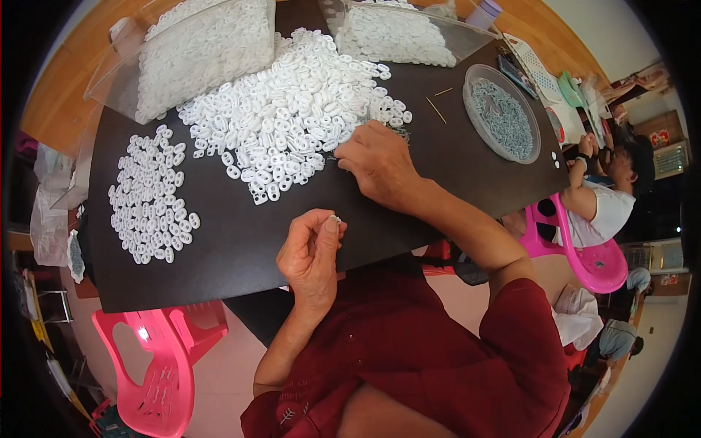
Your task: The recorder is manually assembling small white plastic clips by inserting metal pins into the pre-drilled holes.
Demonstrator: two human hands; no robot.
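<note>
My left hand (312, 252) is closed near the table's front edge, thumb and forefinger pinching a small white plastic piece that is mostly hidden by the fingertips. My right hand (381, 166) reaches to the right edge of a big heap of white oval two-hole plastic pieces (285, 102). Its fingers are drawn together, and what they hold, if anything, is too small to make out. A few small grey metal bits (400, 133) lie just beyond the right knuckles. Farther left, a smaller spread of the same white pieces (150, 197) lies apart from the heap.
Two clear plastic bins (208, 62) (398, 36) full of white pieces stand at the back. A round clear dish (537, 139) at right holds many thin grey metal parts. Two thin brass-coloured sticks (436, 109) lie nearby. Another person (595, 208) sits at right; a pink chair (157, 379) stands front left.
</note>
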